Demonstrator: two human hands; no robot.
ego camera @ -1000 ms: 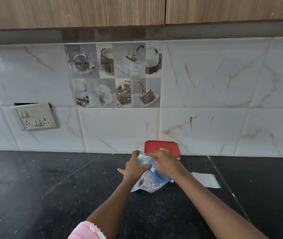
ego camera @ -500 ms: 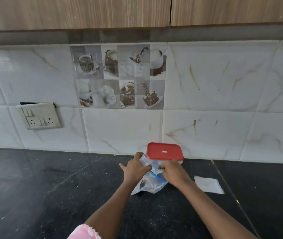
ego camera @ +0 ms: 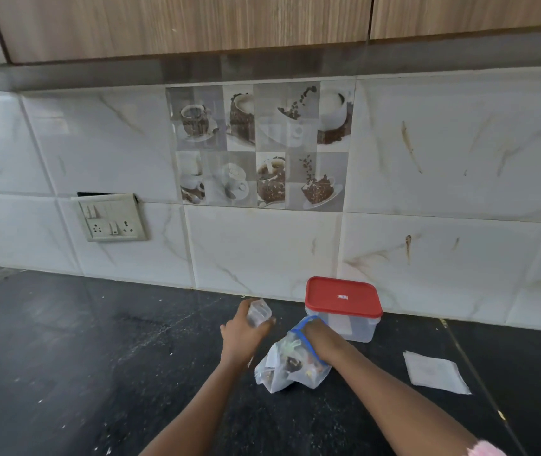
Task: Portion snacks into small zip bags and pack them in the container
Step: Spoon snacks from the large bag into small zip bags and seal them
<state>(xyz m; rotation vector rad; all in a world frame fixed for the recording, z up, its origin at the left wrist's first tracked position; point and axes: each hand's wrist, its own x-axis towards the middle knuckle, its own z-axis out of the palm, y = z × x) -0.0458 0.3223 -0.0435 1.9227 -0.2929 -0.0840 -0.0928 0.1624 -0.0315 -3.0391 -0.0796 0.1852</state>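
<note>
Small zip bag (ego camera: 259, 314): clear and crumpled, gripped in the left hand (ego camera: 244, 334), sticking up past the fingers. The right hand (ego camera: 323, 340) sits in the mouth of the large snack bag (ego camera: 290, 370). The blue zip strip lies across its knuckles and its fingers are hidden inside, so its grip cannot be told. The large snack bag rests on the counter (ego camera: 97, 357) just right of the left hand, with mixed pieces visible through the plastic. The container (ego camera: 361, 327), clear with its red lid (ego camera: 341, 296) on, stands just beyond the right hand, close to the tiled wall (ego camera: 262, 251). A flat white sheet (ego camera: 433, 373) lies right of the right forearm, apart from it.
</note>
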